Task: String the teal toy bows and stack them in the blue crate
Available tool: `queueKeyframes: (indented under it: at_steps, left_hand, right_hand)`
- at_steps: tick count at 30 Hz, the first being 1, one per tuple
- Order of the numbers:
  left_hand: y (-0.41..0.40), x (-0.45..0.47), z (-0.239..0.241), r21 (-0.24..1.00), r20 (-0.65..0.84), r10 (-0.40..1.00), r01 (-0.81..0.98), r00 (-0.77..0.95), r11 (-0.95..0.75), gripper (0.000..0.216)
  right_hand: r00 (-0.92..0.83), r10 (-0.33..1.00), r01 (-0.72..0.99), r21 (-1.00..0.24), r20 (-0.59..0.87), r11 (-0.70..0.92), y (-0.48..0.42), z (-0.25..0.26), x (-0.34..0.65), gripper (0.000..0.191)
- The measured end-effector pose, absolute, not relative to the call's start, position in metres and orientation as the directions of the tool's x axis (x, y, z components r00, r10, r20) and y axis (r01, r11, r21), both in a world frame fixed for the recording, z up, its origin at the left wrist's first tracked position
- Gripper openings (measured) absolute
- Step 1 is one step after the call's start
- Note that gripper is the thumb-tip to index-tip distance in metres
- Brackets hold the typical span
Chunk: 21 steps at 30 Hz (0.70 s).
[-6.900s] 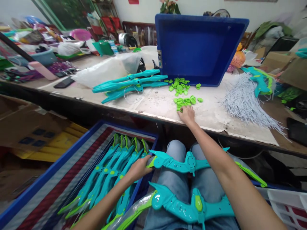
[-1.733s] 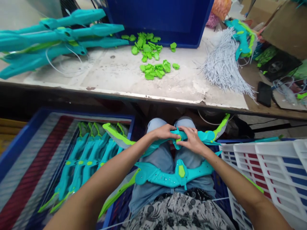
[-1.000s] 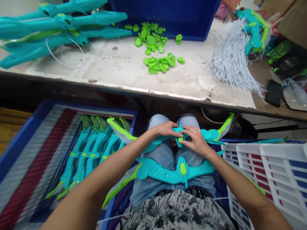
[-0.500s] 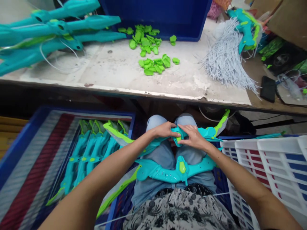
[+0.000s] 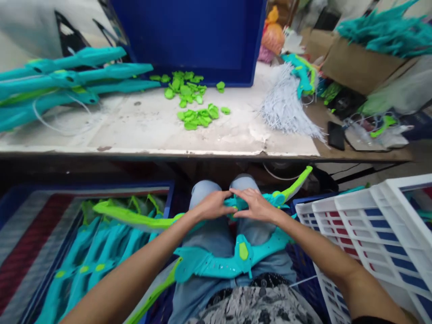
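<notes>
Over my knees, my left hand (image 5: 215,204) and my right hand (image 5: 254,206) meet at the middle of a teal plastic toy bow (image 5: 272,199) with lime-green tips. Both hands are closed around its centre, thumbs towards me, and they cover most of the grip. A second toy bow (image 5: 219,266) lies across my lap, nearer my body, a green piece showing at its middle. On the bench (image 5: 135,128) beyond are small loose green plastic pieces (image 5: 196,118) in two groups.
More toy bows (image 5: 67,78) are stacked at the bench's left, near a blue bin (image 5: 199,40). White strings (image 5: 286,108) hang together at the right. A blue crate (image 5: 172,198) of bows stands left of my legs; a white basket (image 5: 351,202) stands right.
The view has tilted up, bringing a box of teal parts into sight at the upper right. Both hands stay on the bow, which has turned, and its green centre piece is now mostly covered.
</notes>
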<state>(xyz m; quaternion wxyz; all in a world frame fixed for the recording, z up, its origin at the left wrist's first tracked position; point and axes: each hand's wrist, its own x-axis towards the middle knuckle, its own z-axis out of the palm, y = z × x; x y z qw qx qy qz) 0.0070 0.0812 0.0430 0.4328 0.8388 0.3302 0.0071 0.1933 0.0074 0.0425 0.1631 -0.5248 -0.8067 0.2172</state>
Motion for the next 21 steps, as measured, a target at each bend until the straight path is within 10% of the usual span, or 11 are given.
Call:
queueKeyframes:
  at_steps: [4,8,12,21]
  left_hand:
    - [0.063,-0.013,0.049,0.404,0.042,0.624,0.558,0.78,-0.725,0.042]
    - [0.047,-0.026,0.016,0.114,0.312,0.619,0.619,0.721,-0.777,0.052]
    - [0.036,-0.028,-0.018,0.063,0.346,0.655,0.68,0.671,-0.73,0.058]
    - [0.034,-0.025,-0.016,0.025,0.289,0.683,0.708,0.671,-0.706,0.06]
  right_hand:
    - [-0.091,0.924,0.801,-0.524,0.371,0.29,0.037,0.081,0.242,0.024]
    - [0.354,0.856,0.892,-0.411,0.377,-0.187,0.1,0.11,0.316,0.026]
    - [0.508,0.835,0.85,-0.278,0.212,-0.447,0.153,0.115,0.357,0.026]
    - [0.531,0.842,0.824,-0.286,0.092,-0.488,0.148,0.121,0.364,0.023]
